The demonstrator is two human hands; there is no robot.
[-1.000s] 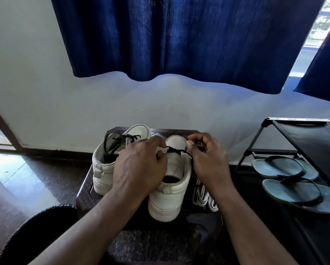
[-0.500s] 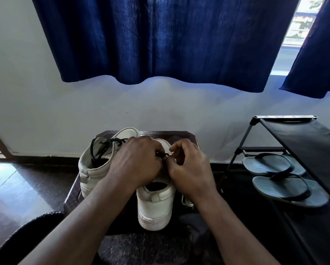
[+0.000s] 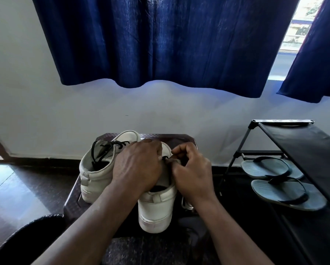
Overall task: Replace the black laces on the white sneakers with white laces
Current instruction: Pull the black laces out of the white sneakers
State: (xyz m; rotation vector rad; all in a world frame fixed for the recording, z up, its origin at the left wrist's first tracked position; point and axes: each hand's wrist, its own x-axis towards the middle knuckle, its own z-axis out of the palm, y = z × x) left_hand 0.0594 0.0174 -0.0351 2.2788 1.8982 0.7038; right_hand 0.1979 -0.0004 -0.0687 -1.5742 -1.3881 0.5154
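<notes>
Two sneakers stand side by side on a small table (image 3: 187, 138), toes toward the wall (image 3: 45, 115). The left sneaker (image 3: 97, 175) sits farther back and the right sneaker (image 3: 154, 213) nearer the person. The left hand (image 3: 139, 167) curls over the right sneaker's top, and the right hand (image 3: 193, 178), touching it, pinches the lace (image 3: 165, 158). Loose laces (image 3: 186, 203) lie right of that sneaker. Farther right, a rack (image 3: 301, 146) holds two sandals (image 3: 271, 169)

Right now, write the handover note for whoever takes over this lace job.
Left hand: curled over the near sneaker, pinching its black lace.
Right hand: pinching the same lace.
Far sneaker: on the stool, own black laces in.
White laces: on the stool beside the near sneaker.
Done: no white lace threaded yet.
Left: strip both sneakers' black laces, thread the white ones.
</notes>
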